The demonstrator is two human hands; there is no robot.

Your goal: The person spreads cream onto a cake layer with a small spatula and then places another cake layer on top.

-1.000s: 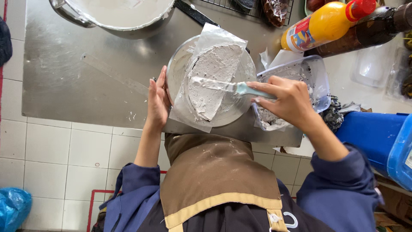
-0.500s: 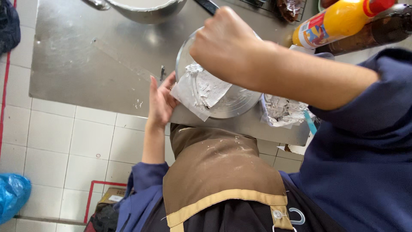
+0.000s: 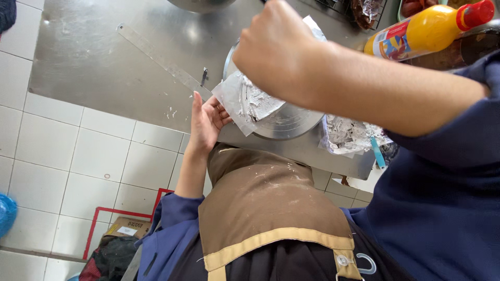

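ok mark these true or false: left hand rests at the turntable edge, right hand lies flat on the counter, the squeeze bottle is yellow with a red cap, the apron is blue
1. The left hand rests at the edge of the round metal turntable. True.
2. The right hand lies flat on the steel counter. False: it is raised in a fist above the turntable.
3. The squeeze bottle is yellow with a red cap. True.
4. The apron is blue. False: it is brown with tan trim.

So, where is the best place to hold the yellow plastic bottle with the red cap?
Probably the middle of the yellow plastic bottle, coming from above: it lies tilted, red cap pointing right, its upper side uncovered.
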